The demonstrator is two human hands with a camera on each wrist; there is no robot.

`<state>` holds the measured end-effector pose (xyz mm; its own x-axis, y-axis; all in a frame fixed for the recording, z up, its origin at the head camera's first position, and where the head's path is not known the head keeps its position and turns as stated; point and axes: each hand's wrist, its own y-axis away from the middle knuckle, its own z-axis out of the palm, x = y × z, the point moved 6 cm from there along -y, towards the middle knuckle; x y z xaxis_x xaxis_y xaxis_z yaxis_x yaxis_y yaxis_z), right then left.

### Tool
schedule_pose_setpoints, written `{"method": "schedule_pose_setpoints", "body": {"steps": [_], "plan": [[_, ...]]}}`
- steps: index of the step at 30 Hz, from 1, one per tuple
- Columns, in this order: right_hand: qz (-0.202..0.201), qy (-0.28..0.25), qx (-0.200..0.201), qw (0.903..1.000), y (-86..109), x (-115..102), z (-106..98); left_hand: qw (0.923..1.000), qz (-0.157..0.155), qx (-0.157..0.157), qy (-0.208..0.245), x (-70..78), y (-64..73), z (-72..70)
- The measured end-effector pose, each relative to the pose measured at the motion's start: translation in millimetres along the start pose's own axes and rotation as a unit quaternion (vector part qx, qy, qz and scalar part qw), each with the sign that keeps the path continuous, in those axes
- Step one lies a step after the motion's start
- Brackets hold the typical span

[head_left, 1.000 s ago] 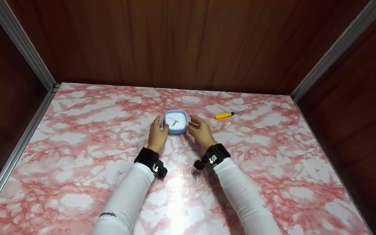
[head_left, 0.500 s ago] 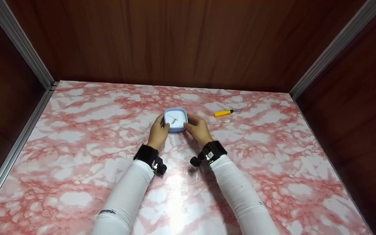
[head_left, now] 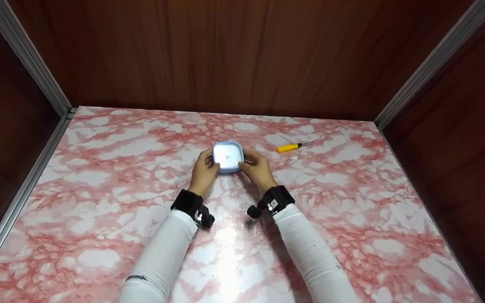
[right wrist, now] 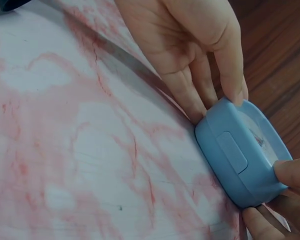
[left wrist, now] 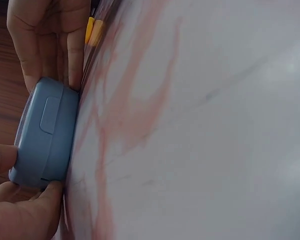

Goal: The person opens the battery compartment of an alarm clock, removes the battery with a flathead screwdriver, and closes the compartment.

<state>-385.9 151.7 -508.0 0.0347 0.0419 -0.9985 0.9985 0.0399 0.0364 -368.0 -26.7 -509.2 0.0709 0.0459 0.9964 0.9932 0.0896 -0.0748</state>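
A light blue alarm clock [head_left: 228,157] with a rounded square case sits on the marbled tabletop, its dial facing up and washed out by glare in the head view. My left hand [head_left: 203,171] grips its left side, thumb at the near corner and fingers along the edge. On the opposite side my right hand [head_left: 259,169] holds it the same way. The left wrist view shows the near side of the clock case [left wrist: 46,132], with a rectangular panel outline, between both hands. Fingertips reach beneath its lower edge at both ends in the right wrist view.
A yellow-handled screwdriver [head_left: 289,147] lies to the right of the clock, its metal tip pointing right. Brown wood-grain panels [head_left: 225,54] stand at the back and both sides, joined by grey metal corner rails [head_left: 432,63].
Both hands have closed in on the clock's sides and taken hold of it. The clock has tilted slightly, and glare now covers the dial where its hands showed before.
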Motion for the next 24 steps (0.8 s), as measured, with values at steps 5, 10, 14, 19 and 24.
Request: {"method": "schedule_pose_setpoints", "body": {"steps": [5, 10, 14, 19, 24], "plan": [[0.002, -0.013, 0.014, 0.9998, 3.4, 0, -2, 0.9991, 0.009, -0.011, 0.04, 1.3, 1.7, -0.5], [-0.015, -0.014, 0.024, 0.9995, 4.8, -2, -2, 0.9978, 0.013, -0.019, 0.062, 1.8, 2.5, -2.4], [-0.025, -0.029, 0.024, 0.999, 7.2, -4, -1, 0.9967, 0.009, -0.028, 0.076, 0.3, 3.8, -4.3], [-0.036, -0.036, 0.023, 0.9984, 10.8, -4, -2, 0.9971, -0.006, -0.052, 0.056, -0.9, 7.6, -5.9], [-0.038, -0.037, 0.024, 0.9983, 14.3, -2, -2, 0.9968, -0.019, -0.059, 0.05, -4.6, 9.2, -5.9]]}}
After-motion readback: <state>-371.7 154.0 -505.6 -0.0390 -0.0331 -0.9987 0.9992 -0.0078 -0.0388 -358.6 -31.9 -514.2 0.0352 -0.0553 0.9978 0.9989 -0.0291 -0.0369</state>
